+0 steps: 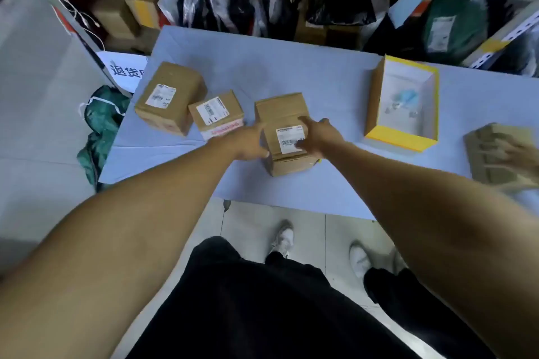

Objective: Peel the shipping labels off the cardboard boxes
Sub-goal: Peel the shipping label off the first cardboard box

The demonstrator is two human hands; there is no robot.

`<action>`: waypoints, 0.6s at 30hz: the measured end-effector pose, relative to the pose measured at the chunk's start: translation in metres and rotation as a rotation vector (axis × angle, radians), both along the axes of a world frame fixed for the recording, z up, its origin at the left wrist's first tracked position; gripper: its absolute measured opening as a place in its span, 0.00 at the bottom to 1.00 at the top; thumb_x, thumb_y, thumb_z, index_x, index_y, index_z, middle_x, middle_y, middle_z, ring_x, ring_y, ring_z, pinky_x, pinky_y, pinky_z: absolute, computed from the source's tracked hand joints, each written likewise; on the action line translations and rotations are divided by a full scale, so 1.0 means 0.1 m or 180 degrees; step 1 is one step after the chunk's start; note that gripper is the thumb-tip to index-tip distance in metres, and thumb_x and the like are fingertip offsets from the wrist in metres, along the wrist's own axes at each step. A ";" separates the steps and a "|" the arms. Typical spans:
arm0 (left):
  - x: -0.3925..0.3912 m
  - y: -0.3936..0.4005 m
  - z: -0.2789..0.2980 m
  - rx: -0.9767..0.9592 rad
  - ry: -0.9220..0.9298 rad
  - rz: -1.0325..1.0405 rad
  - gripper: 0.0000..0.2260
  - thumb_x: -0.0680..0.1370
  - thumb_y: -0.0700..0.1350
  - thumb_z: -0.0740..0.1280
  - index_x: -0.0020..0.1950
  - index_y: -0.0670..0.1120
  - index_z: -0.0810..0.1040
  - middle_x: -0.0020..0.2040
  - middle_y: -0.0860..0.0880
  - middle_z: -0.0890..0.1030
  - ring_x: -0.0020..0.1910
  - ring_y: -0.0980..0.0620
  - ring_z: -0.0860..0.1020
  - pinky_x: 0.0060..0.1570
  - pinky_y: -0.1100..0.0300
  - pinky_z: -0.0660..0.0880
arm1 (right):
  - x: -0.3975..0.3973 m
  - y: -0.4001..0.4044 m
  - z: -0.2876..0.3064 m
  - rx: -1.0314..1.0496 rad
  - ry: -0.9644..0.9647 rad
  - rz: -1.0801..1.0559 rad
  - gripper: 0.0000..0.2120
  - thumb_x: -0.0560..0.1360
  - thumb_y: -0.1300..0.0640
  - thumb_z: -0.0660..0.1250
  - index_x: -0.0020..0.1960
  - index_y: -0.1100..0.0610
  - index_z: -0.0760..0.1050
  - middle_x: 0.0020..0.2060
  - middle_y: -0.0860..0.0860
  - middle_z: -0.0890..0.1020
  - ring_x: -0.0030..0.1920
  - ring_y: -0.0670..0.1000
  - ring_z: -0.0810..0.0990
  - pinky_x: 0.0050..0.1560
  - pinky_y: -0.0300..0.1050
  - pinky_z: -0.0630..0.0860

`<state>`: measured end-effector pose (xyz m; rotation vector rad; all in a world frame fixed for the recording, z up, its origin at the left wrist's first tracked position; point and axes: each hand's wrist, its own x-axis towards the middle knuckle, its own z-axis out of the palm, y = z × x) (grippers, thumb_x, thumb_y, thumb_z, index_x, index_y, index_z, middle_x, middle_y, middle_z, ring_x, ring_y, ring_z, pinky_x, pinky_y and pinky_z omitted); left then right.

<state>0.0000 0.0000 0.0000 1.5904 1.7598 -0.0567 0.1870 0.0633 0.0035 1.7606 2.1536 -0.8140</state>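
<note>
Three cardboard boxes stand on the pale blue table [320, 79]. The middle box [281, 109] bears a white shipping label [290, 138] on its top. My left hand [248, 141] holds this box's left side. My right hand [319, 137] lies on the box's right side, fingers at the label's right edge. To the left stand a small box [217, 114] with a white label [212, 110] and red tape, and a larger box [172, 96] with its own label [161, 95].
An open yellow-rimmed box [404, 105] lies at the right of the table. Another person's hand [522, 159] holds a cardboard box [493, 151] at the far right edge. Shelves with parcels and bags stand behind. A green bag [100, 122] lies on the floor at left.
</note>
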 end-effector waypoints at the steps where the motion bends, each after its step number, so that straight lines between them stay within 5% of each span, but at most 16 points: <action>1: 0.04 0.02 0.00 -0.0053 -0.0180 0.0083 0.39 0.76 0.50 0.69 0.80 0.49 0.49 0.69 0.39 0.71 0.65 0.41 0.72 0.58 0.56 0.70 | -0.04 -0.01 -0.01 -0.0120 0.0057 -0.0062 0.37 0.73 0.48 0.70 0.76 0.42 0.54 0.69 0.62 0.62 0.63 0.64 0.74 0.61 0.51 0.73; 5: 0.07 0.14 -0.16 -0.0048 -0.0475 0.0235 0.44 0.75 0.51 0.71 0.80 0.53 0.45 0.76 0.39 0.62 0.69 0.42 0.69 0.62 0.57 0.69 | -0.15 -0.10 -0.17 -0.0136 0.0390 -0.0380 0.44 0.68 0.46 0.75 0.76 0.41 0.52 0.68 0.59 0.64 0.62 0.64 0.74 0.62 0.54 0.72; 8: -0.06 0.20 -0.29 0.0019 -0.0499 0.0415 0.44 0.74 0.53 0.73 0.80 0.52 0.48 0.77 0.38 0.56 0.74 0.41 0.63 0.70 0.54 0.63 | -0.28 -0.27 -0.29 0.0085 0.0604 -0.0521 0.37 0.68 0.45 0.74 0.71 0.44 0.61 0.59 0.57 0.69 0.56 0.64 0.76 0.55 0.54 0.77; 13: -0.26 0.02 -0.42 0.0262 -0.0652 0.0526 0.46 0.69 0.53 0.76 0.80 0.52 0.53 0.76 0.40 0.58 0.73 0.42 0.63 0.69 0.54 0.64 | -0.48 -0.56 -0.49 0.0317 0.0915 -0.0812 0.35 0.69 0.43 0.73 0.72 0.47 0.63 0.64 0.57 0.69 0.60 0.61 0.73 0.57 0.50 0.72; 18: -0.30 -0.16 -0.55 0.0435 -0.0741 0.0653 0.44 0.70 0.53 0.76 0.79 0.53 0.54 0.76 0.43 0.59 0.72 0.44 0.65 0.68 0.55 0.65 | -0.48 -0.67 -0.55 0.0521 0.1068 -0.1065 0.21 0.73 0.49 0.69 0.64 0.48 0.71 0.61 0.53 0.74 0.56 0.57 0.76 0.52 0.46 0.71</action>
